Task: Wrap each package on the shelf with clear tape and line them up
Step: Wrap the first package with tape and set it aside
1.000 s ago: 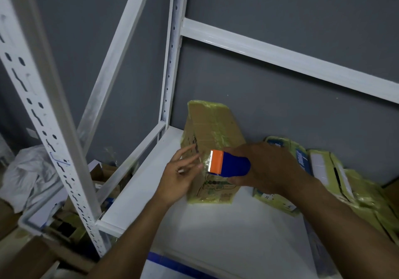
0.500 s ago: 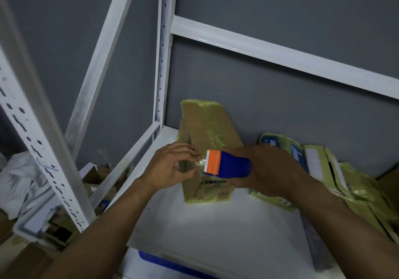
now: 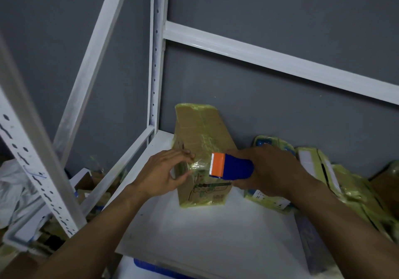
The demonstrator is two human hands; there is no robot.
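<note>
**Grips on tape and dispenser at the box**

Left grip (image 3: pixel 164 175) is curled, and the tape (image 3: pixel 199 165) is pinched by its fingertips at the near top edge of the box (image 3: pixel 200 132). Right grip (image 3: pixel 274 171) is clenched round the dispenser (image 3: pixel 233 167), whose orange toothed end is pointed left, just beside the left fingertips. A short glossy stretch of tape is seen between them.

A second ago the left fingers were laid flat on the box's printed face. They have since been curled and brought up to the tape. It may be judged from this that a strip is being anchored or torn off, so this box is being wrapped and has not yet been lined up.

The box is set on the shelf (image 3: pixel 205 235) near its back left corner, close to the post (image 3: pixel 155 84). Its long axis appears to run from front to wall, with the far end swung slightly left and the printed end turned toward the person. Yellowish film is already seen along its edges. Other packages (image 3: pixel 345 183) are heaped to the right against the wall and are not lined up.
</note>
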